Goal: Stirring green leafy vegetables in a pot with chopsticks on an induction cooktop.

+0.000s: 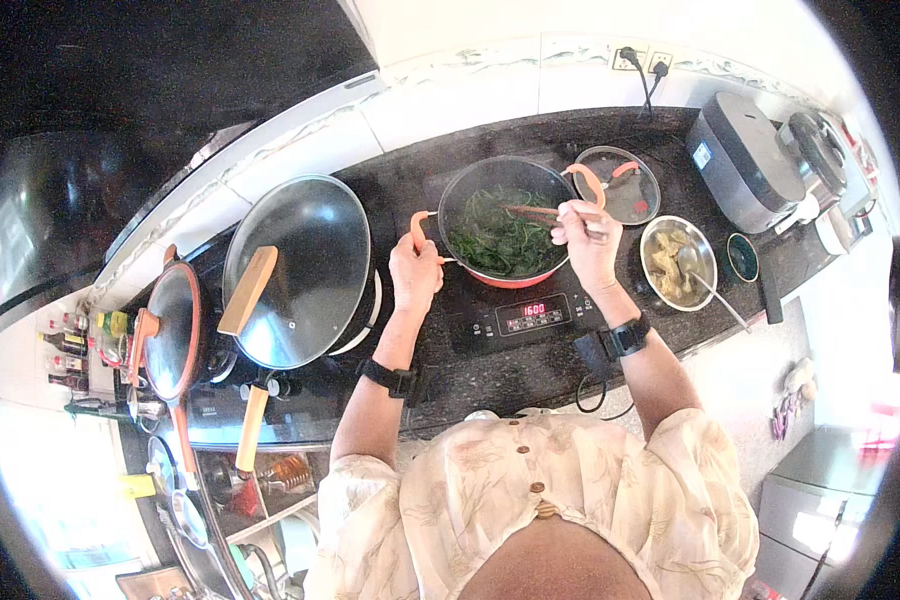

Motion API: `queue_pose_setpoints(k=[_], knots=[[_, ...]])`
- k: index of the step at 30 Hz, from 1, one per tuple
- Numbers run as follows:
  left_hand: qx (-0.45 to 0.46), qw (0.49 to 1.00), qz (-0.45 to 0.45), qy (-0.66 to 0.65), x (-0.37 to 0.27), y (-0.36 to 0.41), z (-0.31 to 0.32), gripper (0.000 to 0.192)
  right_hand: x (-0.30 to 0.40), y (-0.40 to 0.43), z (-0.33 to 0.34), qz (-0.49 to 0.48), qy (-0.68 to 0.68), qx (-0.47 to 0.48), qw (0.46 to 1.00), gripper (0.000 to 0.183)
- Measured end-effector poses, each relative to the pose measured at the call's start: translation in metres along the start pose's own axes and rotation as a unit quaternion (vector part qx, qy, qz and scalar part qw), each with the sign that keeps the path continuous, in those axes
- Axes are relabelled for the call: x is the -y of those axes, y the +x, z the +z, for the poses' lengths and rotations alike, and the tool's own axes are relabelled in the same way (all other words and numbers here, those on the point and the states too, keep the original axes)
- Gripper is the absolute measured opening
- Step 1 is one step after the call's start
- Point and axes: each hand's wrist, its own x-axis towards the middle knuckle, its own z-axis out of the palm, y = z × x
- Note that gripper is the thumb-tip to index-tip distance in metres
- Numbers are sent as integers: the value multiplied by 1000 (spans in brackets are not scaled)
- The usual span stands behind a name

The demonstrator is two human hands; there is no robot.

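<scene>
Leafy greens [506,236] fill the lower part of a red cooking pot [508,283] with a dark inside. It stands on an induction cooktop [480,326] with a lit display. My left hand [415,276] grips the pot's orange side handle [418,227] on the left. Over the pot's right rim, my right hand [589,236] holds wooden chopsticks [532,212], whose tips reach in among the greens. A second orange handle [586,184] rises just behind my right hand.
Right of the pot are a glass lid [616,206], a metal bowl [679,298] holding food and a spoon, a small dark bowl [742,257] and a grey rice cooker [754,161]. At left stand a large lidded wok [307,277] and a smaller lidded pan [169,330]; their handles jut toward me.
</scene>
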Motion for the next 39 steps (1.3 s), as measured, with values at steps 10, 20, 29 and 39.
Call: queue_pose_setpoints(k=[10, 20, 29, 39], knots=[[-9, 1000, -8, 14, -4, -1, 1, 7, -9, 12, -33, 124, 222, -110, 961, 11], [-12, 1000, -12, 17, -6, -3, 1, 9, 31, 22, -36, 57, 243, -92, 964, 9], [-9, 1000, -12, 13, -3, -2, -1, 8, 41, 18, -31, -22, 134, -87, 987, 12], [-5, 1000, -11, -2, -5, -4, 0, 9, 38, 10, -19, -5, -51, 20, 999, 12]])
